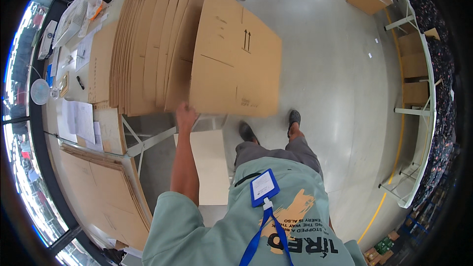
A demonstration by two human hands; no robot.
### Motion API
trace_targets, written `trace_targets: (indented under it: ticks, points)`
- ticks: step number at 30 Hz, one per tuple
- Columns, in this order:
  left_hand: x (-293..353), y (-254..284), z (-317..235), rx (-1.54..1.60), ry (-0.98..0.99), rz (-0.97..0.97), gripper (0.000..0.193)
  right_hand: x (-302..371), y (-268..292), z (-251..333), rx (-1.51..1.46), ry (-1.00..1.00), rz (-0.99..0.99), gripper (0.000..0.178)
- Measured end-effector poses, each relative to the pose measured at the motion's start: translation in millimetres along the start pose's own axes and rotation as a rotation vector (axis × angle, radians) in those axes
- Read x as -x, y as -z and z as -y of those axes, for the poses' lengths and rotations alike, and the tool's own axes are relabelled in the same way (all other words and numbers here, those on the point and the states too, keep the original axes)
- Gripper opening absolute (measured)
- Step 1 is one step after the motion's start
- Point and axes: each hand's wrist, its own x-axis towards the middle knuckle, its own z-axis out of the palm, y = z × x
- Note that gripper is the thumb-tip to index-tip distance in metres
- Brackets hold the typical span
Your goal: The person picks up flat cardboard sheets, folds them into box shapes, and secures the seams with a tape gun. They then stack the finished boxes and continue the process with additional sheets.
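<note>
Here's the big cardboard sheet (236,64), right of the leaning cardboard stack (143,49), its long axis running near to far, printed arrows pointing far! The left hand (186,116) is at its near-left corner, fingers curled narrow; whether they're pinching the edge, I can't tell. The right hand is out of sight. Left, a table (109,128) carries the stack.

Grips the near left corner of a flattened cardboard carton (236,64) with the left hand (186,113), alongside overlapping cardboard sheets (143,59) on a worktable (72,90). Stands on a grey floor (325,79) in dark clogs (248,131), wearing a pale green T-shirt (212,226) and blue-framed badge (264,187).
</note>
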Motion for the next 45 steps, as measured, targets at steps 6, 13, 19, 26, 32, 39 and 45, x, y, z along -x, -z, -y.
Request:
trace_targets:
  ticks: [6,13,19,26,32,39,45]
  points:
    - [19.6,-7.4,-47.9,-0.029,-0.08,-0.013,0.014,-13.3,1.7,15.8,-0.011,0.03,-0.013,0.03]
    - [84.9,-23.2,-97.5,-0.276,-0.343,0.108,0.021,-18.0,0.6,24.6,-0.04,0.035,-0.028,0.029]
    - [128.5,-51.8,-140.9,-0.299,-0.419,0.225,0.026,-22.7,-0.8,23.3,-0.042,0.02,-0.014,0.029]
    - [174.9,-94.1,-182.3,-0.379,-0.593,0.473,0.038,-25.1,3.9,15.7,-0.029,0.005,0.006,0.029]
    - [199.2,-150.7,-219.1,-0.511,-0.454,0.623,0.062,-29.4,8.2,8.5,-0.013,0.003,0.02,0.029]
    - [182.7,-204.5,-241.0,-0.377,-0.335,0.546,0.072,-33.7,16.3,9.7,0.001,0.004,0.03,0.028]
    - [181.0,-218.0,-253.9,-0.408,-0.287,0.577,0.08,-33.7,19.4,3.5,0.032,0.01,0.036,0.028]
